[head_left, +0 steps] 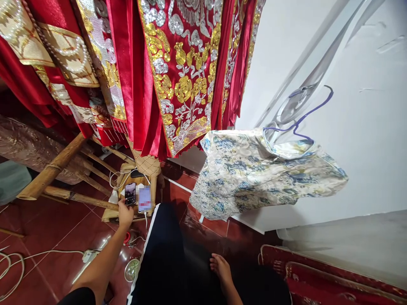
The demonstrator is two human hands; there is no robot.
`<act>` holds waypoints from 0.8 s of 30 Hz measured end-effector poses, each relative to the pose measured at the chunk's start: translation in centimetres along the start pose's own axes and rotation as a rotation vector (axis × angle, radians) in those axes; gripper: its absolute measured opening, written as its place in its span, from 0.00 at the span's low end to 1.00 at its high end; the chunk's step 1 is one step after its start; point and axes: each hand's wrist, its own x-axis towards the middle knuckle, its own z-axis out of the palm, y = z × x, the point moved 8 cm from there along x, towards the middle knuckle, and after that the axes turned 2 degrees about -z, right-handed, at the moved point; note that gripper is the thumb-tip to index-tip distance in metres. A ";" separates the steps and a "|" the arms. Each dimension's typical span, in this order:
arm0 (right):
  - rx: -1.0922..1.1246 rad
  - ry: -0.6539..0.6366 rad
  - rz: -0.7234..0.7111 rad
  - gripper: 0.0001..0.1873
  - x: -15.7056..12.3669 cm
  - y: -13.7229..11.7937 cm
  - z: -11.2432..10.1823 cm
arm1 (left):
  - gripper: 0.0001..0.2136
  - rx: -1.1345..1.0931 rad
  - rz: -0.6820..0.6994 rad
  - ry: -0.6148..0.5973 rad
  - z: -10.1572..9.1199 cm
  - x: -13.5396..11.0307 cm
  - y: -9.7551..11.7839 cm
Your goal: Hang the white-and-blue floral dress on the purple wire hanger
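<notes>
My left hand reaches down to a small wooden stool and closes on the lower edge of a dark phone. A second phone with a lit screen lies right beside it, with a white cable running off. My right hand hangs low beside my dark trousers, fingers curled loosely, holding nothing that I can see. A floral blue-and-cream dress hangs on a purple hanger against the white wall to the right.
Red robes with gold and silver embroidery hang overhead. A bamboo frame stands at the left. White cables and a power strip lie on the red tiled floor. A red patterned mat lies at lower right.
</notes>
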 end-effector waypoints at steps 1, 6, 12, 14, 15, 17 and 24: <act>0.000 -0.002 0.000 0.25 0.0 0.0 0.0 | 0.25 -0.011 0.002 0.008 -0.1 0.3 0.0; 0.009 -0.011 -0.006 0.26 0.1 0.0 0.1 | 0.23 0.016 -0.010 0.016 -0.2 3.1 0.2; -0.004 -0.014 -0.036 0.25 -0.4 -0.2 0.1 | 0.27 0.145 -0.089 -0.061 0.5 7.3 1.2; -0.026 -0.009 -0.047 0.26 -0.4 -0.1 0.0 | 0.29 0.187 -0.119 -0.100 1.0 8.4 1.6; -0.034 -0.002 -0.052 0.26 -0.4 -0.1 0.0 | 0.29 0.205 -0.132 -0.120 1.3 8.8 1.8; -0.039 0.014 -0.056 0.26 -0.5 -0.1 -0.1 | 0.30 0.237 -0.155 -0.158 1.9 9.4 2.2; -0.095 0.052 -0.066 0.22 -2.0 -1.8 1.2 | 0.32 0.285 -0.277 -0.182 2.8 10.4 2.4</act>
